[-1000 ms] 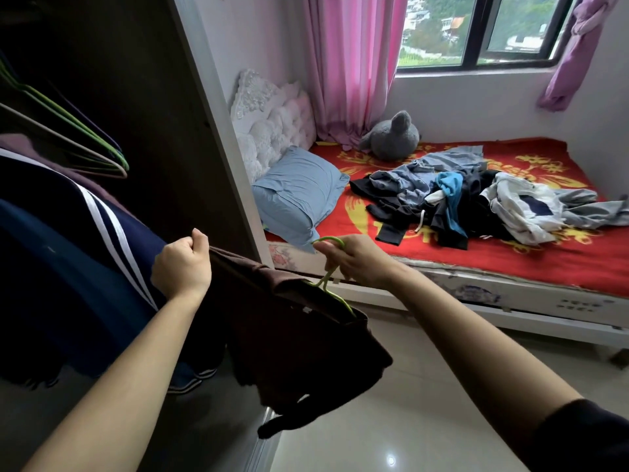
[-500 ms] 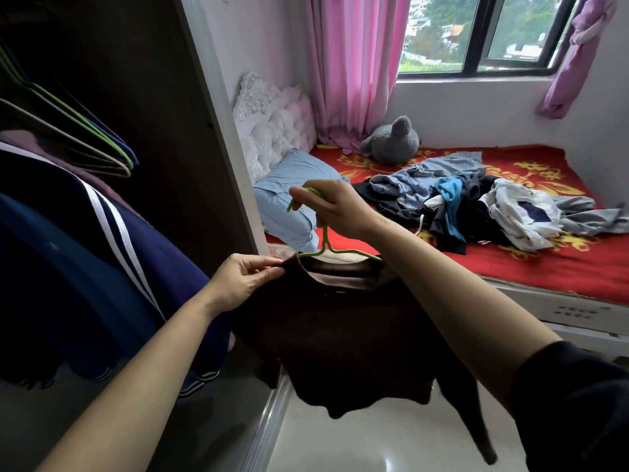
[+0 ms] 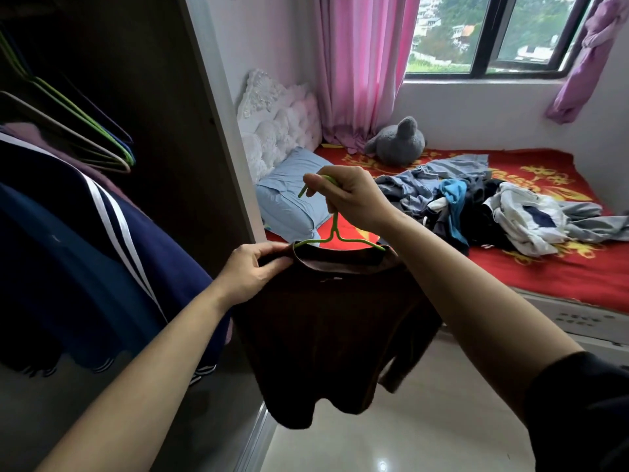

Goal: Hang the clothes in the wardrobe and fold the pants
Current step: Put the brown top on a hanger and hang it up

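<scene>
Our right hand has its fingers curled round the hook of a green hanger, holding it up in front of the bed's near edge. Our left hand pinches the shoulder of a dark brown shirt between thumb and fingers, right at the hanger's left tip. The shirt is draped on the hanger, its collar open toward us, and its body and one sleeve hang free above the pale glossy floor on our side of the bed.

On the bed's red cover lies a loose pile of clothes in grey, blue, black and white, spread across its middle. At the head end of the bed we see a light blue pillow leaning against a white tufted headboard. A grey plush toy sits at the bed's far side, by the wall. Behind the bed a pink curtain hangs beside a dark-framed window, and a purple curtain is tied up at the window's other end.

Left of the bed's head end stands the open wardrobe. Inside it we see a navy jacket with white stripes hanging, and above it several empty hangers bunched together.
</scene>
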Motion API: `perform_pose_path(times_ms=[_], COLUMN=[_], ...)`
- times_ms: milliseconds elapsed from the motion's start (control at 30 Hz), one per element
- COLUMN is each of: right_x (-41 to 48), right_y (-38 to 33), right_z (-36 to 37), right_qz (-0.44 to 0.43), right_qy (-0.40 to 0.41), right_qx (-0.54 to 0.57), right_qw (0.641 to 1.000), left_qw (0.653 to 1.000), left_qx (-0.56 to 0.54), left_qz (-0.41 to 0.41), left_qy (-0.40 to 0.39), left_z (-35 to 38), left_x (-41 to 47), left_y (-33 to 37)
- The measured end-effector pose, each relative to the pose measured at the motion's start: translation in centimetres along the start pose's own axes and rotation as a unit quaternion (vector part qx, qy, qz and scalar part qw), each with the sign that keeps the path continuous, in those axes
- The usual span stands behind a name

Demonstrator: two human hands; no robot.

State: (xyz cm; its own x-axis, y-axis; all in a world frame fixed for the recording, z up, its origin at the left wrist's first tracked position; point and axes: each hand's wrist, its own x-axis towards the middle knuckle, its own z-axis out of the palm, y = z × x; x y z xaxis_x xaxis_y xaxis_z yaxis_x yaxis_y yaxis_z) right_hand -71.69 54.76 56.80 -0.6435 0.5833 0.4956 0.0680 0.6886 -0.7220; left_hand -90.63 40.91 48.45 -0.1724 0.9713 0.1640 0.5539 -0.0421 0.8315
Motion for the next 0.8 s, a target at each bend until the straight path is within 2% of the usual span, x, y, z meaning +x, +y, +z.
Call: perform_pose_path(times_ms=[100, 133, 200, 267, 333, 400, 500, 600, 733, 800], right_x=[-0.2, -0.5, -1.6, -3.1, -4.5, -5.3, -5.1, -4.3, -2.9, -1.8], right_y=[0.5, 1.1, 3.1, 5.5, 7.1, 8.0, 8.0, 6.8, 3.7, 2.3], right_z=[-0.4, -0.6, -1.4, -2.1, -2.0, -1.4, 0.3, 2.0, 4.6, 6.4], right_qz=[0.025, 0.035, 0.044, 0.059, 0.079, 0.059, -0.001, -0.055, -0.118, -0.136], right_qy=[0.028, 0.025, -0.027, -0.105, -0.136, -0.118, -0.092, -0.070, -0.010, -0.005], right_qx=[0.033, 0.010, -0.116, -0.224, -0.250, -0.224, -0.182, -0.138, -0.034, 0.023], right_qw=[0.999, 0.999, 0.992, 0.967, 0.955, 0.966, 0.979, 0.986, 0.992, 0.990], left_qw=[0.995, 0.992, 0.984, 0.973, 0.963, 0.956, 0.932, 0.896, 0.841, 0.812], left_qx=[-0.035, -0.042, -0.057, -0.076, -0.085, -0.043, 0.091, 0.192, 0.258, 0.285], left_qz=[0.022, 0.019, 0.006, -0.012, -0.026, -0.033, -0.028, -0.028, -0.041, -0.058], left_qy=[0.094, 0.120, 0.166, 0.215, 0.253, 0.289, 0.350, 0.400, 0.474, 0.506], left_z=[-0.2, -0.5, -1.4, -2.8, -4.4, -5.8, -7.1, -7.9, -9.6, -10.5], left_x=[0.1, 0.0, -0.4, -1.0, -1.6, -2.2, -3.5, -5.6, -9.8, -11.8], left_y=[0.0, -0.1, -0.3, -0.6, -1.1, -1.7, -2.0, -1.8, -1.0, -0.2])
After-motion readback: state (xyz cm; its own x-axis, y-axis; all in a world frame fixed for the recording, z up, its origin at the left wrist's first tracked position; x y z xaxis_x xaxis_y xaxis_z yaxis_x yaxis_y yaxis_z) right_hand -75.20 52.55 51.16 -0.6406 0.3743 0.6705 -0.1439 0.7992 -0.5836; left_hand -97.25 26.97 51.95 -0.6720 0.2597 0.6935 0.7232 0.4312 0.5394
